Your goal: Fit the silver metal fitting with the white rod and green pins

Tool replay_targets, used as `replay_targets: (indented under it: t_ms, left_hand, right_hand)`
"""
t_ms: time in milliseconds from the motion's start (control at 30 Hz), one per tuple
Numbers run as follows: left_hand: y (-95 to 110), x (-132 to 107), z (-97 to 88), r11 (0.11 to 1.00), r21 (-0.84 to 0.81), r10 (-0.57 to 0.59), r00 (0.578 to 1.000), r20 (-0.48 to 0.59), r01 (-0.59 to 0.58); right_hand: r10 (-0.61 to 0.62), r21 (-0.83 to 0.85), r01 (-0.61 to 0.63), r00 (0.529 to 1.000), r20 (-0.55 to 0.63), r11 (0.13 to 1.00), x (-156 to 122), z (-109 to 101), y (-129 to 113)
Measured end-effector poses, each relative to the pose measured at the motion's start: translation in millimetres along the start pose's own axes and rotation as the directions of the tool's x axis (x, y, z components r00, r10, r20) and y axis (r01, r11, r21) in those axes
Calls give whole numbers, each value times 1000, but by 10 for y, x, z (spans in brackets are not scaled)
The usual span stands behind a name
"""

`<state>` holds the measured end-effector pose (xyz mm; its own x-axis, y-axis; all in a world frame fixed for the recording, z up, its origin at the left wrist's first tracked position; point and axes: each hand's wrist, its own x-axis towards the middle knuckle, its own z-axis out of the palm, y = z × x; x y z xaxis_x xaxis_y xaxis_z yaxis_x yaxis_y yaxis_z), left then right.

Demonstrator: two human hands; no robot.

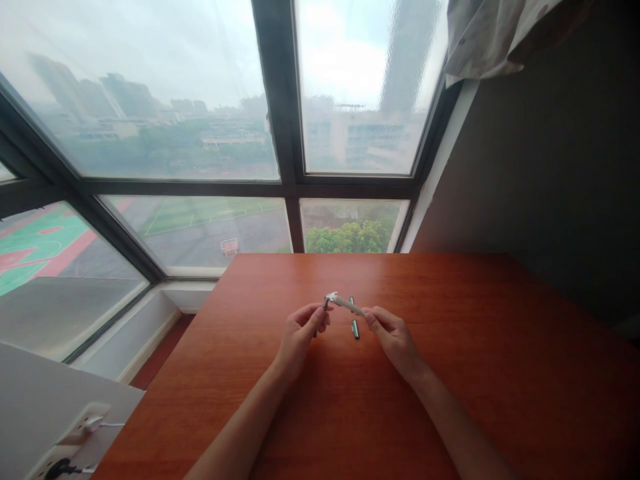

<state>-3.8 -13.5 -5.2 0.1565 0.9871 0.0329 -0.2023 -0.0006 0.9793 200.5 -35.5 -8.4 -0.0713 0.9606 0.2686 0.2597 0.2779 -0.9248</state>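
Between my hands, above the table, is a slim pale rod-shaped handle (350,305) with a silvery, bent end. My right hand (395,337) is closed around the handle's right end, thumb pressed along it. My left hand (300,333) pinches a dark, curved piece (325,303) at the silvery end; it appears to touch the handle, but whether the two are joined I cannot tell. Just below the handle lies a small dark-green strip-like piece (355,329) on the table. A similar small piece (351,301) lies behind the handle, partly hidden by it.
The reddish-brown wooden table (475,380) spreads under both arms. Beyond its far edge stand large windows with dark frames (290,190). A wall socket with plugs (90,423) is at lower left. A pale cloth (490,40) hangs at upper right beside a dark wall.
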Motion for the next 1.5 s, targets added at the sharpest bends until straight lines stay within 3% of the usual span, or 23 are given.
replay_targets:
  t_ms: [933,1500]
  left_hand:
    - [-4,-6,-41,997,39,62,998,20,-63]
    - [6,11,-32,994,68,87,996,-6,-86]
  right_hand:
    - [10,-6,-10,999,-51,1000,24,-27,73]
    - [1,-3,-1,1000,-4,1000,14,-43,18]
